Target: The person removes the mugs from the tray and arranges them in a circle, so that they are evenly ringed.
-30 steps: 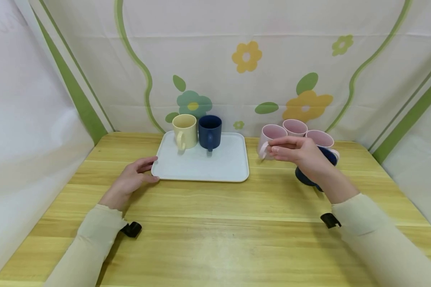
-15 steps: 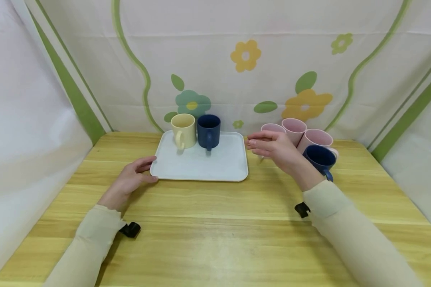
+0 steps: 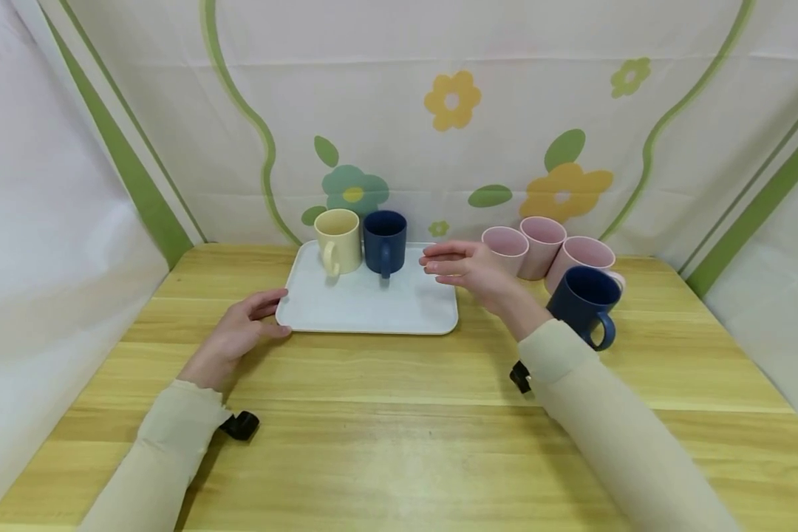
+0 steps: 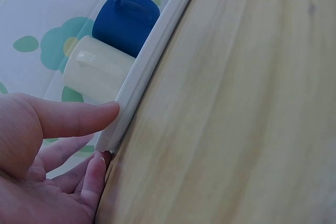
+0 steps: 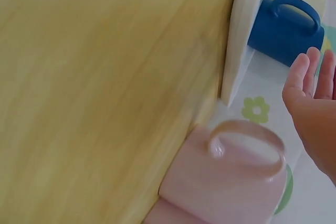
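Note:
At its front left corner the white tray (image 3: 366, 307) is pinched by my left hand (image 3: 236, 332). The left wrist view shows the thumb (image 4: 86, 118) on the rim and fingertips below it. Side by side at the back of the tray stand a pale yellow mug (image 3: 346, 244) and a dark blue mug (image 3: 387, 240), handles toward me. Over the tray's right side hovers my right hand (image 3: 479, 273), its fingers fairly straight and holding nothing. It is apart from the blue mug and partly covers the leftmost pink mug (image 3: 504, 241).
Two more pink mugs (image 3: 541, 247) (image 3: 575, 258) stand upright at the back right. In front of them is a second dark blue mug (image 3: 577, 299), partly behind my right sleeve. A floral cloth (image 3: 386, 96) hangs behind the wooden table (image 3: 386, 414).
My right hand has moved left, from the leftmost pink mug's handle to over the tray's right side. The left hand stays on the tray, and the mugs stand as before.

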`<state>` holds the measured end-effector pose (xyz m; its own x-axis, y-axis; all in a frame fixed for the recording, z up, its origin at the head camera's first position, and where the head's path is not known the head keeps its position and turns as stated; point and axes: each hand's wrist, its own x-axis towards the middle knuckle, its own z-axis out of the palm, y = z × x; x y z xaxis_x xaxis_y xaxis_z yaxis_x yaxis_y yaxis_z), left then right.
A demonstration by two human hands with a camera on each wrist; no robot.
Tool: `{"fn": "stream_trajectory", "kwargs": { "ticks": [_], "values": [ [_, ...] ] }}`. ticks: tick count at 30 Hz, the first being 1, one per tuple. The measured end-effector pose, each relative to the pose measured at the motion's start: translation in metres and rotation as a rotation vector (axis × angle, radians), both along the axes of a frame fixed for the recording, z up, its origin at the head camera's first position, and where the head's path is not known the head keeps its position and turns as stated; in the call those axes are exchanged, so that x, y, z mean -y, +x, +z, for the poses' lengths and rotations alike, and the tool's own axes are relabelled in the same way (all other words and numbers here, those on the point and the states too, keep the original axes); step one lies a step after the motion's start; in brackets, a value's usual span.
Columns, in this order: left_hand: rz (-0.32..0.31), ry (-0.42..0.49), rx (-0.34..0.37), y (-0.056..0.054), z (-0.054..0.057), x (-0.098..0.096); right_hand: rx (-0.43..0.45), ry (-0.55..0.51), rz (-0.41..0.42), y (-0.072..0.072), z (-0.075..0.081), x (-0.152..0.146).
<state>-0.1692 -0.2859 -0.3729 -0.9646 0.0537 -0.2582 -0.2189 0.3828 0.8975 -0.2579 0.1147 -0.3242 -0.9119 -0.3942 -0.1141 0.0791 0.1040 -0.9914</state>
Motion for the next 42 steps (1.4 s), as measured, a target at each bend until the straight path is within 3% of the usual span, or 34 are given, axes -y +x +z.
{"fn": "stream_trajectory", "kwargs": {
  "ticks": [19, 30, 42],
  "values": [
    [-0.023, -0.032, -0.006, -0.004, 0.003, 0.002, 0.069, -0.042, 0.035, -0.019, -0.012, 0.04],
    [-0.034, -0.043, -0.007, -0.005, 0.001, 0.001, 0.115, 0.002, 0.034, -0.022, -0.014, 0.052],
    [-0.033, -0.046, -0.001, -0.003, 0.005, -0.002, 0.194, -0.056, 0.03, -0.025, -0.018, 0.062]
  ]
}}
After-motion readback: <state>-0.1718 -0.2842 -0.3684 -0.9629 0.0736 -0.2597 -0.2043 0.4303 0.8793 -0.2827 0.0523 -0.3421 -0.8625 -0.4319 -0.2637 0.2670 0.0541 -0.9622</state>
